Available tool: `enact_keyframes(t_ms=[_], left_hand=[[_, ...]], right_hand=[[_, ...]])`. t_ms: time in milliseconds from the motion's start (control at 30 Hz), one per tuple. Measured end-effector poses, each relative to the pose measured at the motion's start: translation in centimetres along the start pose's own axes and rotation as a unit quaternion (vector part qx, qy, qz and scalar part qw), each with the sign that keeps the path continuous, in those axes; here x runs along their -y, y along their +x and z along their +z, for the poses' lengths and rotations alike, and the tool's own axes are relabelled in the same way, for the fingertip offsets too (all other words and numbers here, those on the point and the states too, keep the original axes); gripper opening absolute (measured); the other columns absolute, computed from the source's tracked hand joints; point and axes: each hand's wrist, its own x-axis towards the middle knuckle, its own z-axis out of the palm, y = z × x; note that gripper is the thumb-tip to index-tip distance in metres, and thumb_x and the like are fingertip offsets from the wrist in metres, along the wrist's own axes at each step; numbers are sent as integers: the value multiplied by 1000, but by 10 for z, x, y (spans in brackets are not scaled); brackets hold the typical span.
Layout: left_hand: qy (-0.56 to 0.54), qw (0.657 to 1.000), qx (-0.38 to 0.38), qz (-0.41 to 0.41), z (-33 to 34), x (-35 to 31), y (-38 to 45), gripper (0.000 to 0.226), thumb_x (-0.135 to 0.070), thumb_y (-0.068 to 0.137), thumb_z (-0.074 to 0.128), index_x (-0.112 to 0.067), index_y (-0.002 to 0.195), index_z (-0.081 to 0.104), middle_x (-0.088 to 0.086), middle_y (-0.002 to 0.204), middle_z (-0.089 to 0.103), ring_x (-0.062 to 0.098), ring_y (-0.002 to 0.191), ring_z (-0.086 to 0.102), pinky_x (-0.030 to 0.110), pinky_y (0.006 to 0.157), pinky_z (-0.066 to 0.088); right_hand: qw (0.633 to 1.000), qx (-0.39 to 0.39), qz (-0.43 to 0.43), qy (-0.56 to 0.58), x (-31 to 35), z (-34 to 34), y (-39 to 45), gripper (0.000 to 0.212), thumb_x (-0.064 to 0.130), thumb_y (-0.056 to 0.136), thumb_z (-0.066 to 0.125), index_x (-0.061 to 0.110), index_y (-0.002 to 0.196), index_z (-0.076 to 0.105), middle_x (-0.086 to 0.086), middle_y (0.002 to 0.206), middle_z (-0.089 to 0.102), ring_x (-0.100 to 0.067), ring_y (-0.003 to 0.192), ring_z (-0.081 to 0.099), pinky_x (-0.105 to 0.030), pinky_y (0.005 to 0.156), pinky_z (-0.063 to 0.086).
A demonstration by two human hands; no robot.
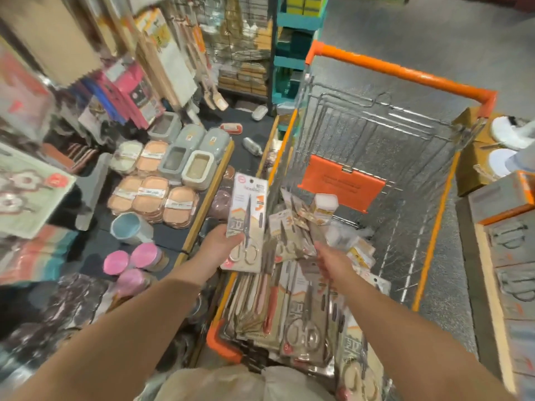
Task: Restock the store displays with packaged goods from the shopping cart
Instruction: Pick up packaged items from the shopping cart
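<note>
Scissors pack (246, 224), one of those carded ones, was up in the left hand (221, 241), held by its lower end with the grip closed on the card, thumb on the front. It stood nearly upright, tilted a bit, right over the left edge of the shopping cart (405, 68), between the cart and the display shelf (208, 180).

The right hand (333, 264) was down over the pile of packaged goods (292, 308) in the near end of the cart. Its fingers pointed down into the packs, and honestly I couldn't tell whether that grip had hold of anything or was just touching the top ones; too blurry there. The pile looked like more carded scissors plus a couple of red-handled tools, all lying overlapped and leaning every which way. A small white box (324, 205) sat further in, near the orange child-seat flap (341, 180). The far half of the cart showed bare wire.

On the shelf to the left there were stacks of peach-coloured lidded containers (150, 195), grey and cream containers (188, 157) behind them, a pale blue cup (127, 227) on its side, and a few pink-lidded jars (130, 263) near the front edge. Hanging packets (130, 88) filled the wall above. White shoes (506, 134) of another person were just past the cart's orange handle on the right.
</note>
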Motion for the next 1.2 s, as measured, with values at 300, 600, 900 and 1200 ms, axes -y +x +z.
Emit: enact_keyframes(t_ms=[300, 600, 900, 1200], left_hand=[[32, 999, -22, -33, 0, 16, -9, 13, -23, 98, 59, -19, 110, 60, -7, 97, 60, 4, 74, 55, 14, 51, 39], [-20, 999, -32, -20, 0, 18, -25, 8, -21, 96, 62, -21, 104, 64, -10, 92, 67, 2, 80, 60, 13, 57, 42], [-175, 982, -72, -3, 18, -13, -68, 9, -20, 96, 63, -23, 104, 62, -2, 100, 70, 14, 85, 66, 28, 67, 51], [-243, 947, -177, 117, 7, -69, -144, 15, -19, 94, 64, -26, 108, 65, 4, 111, 72, 23, 99, 69, 41, 90, 55]], right_hand=[[977, -22, -47, -209, 26, 56, 43, 76, 51, 86, 69, -1, 137, 48, -19, 125, 63, -33, 119, 58, -36, 98, 44], [974, -66, -100, -192, 28, 49, 27, 38, 23, 85, 69, 7, 119, 61, -14, 101, 67, -31, 93, 63, -31, 77, 49], [985, -33, -113, 124, 19, -11, -29, 28, 38, 91, 67, 11, 90, 63, -10, 80, 65, -26, 69, 59, -41, 66, 46], [945, 156, -264, 116, 93, -13, -142, 2, 19, 97, 60, 17, 96, 60, -5, 83, 62, -13, 60, 60, -23, 47, 49]])
